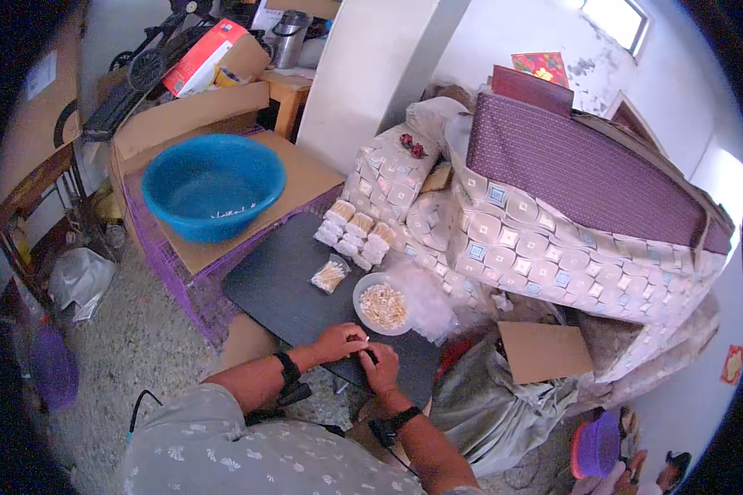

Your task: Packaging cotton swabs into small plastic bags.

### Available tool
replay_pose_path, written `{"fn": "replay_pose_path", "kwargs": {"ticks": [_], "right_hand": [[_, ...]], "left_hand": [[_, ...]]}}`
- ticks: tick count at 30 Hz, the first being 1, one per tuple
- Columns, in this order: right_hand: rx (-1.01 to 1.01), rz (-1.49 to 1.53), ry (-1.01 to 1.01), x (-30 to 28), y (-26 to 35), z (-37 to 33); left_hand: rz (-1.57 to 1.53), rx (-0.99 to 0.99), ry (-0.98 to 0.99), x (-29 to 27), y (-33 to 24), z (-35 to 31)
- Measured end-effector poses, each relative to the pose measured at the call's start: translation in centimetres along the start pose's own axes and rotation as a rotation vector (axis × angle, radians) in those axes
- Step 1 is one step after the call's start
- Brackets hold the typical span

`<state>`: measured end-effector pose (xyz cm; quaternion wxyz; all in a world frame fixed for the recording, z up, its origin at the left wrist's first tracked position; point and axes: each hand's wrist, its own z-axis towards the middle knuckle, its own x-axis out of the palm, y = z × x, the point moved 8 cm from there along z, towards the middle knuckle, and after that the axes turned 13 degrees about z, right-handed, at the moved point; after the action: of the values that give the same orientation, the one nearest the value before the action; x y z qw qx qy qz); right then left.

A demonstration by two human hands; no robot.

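My left hand (339,342) and my right hand (380,368) meet at the near edge of a dark folding table (285,285). Both have their fingers pinched together around something small and whitish, too small to name. Just beyond them stands a white bowl (360,312) with many loose cotton swabs (383,306) in it. A clear pack of cotton swabs (330,274) lies to the left of the bowl. Farther back, several filled swab packs (355,233) are stacked in rows. Clear plastic bags (425,301) are heaped against the bowl's right side.
On a cardboard sheet (305,169) at the left rests a blue basin (213,224) with a few small white bits inside. A patterned, cloth-covered sofa (545,256) borders the table's far right. Flat cardboard (545,352) lies on grey cloth (499,429) at the right.
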<state>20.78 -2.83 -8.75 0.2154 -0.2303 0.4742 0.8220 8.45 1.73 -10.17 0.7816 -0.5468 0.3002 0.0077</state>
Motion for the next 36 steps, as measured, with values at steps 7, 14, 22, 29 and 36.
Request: {"fn": "replay_pose_path", "kwargs": {"ticks": [7,14,22,29,36], "right_hand": [[0.068,0.035,-0.045,0.8,-1.4,-0.5],[-0.013,-0.111,-0.110,0.2,-0.2,0.1],[0.056,-0.031,-0.099,0.4,-0.4,0.4],[0.058,-0.049,-0.123,0.0,0.5,0.3],[0.146,0.080,-0.160,-0.5,-0.7,0.2]], "left_hand": [[-0.159,-0.043,-0.003,0.7,0.2,-0.4],[-0.241,-0.033,0.003,0.7,1.3,0.4],[-0.287,-0.050,0.001,0.8,1.8,0.5],[-0.323,-0.067,0.011,1.0,1.5,0.0],[-0.340,-0.124,-0.020,0.6,2.1,0.3]]}}
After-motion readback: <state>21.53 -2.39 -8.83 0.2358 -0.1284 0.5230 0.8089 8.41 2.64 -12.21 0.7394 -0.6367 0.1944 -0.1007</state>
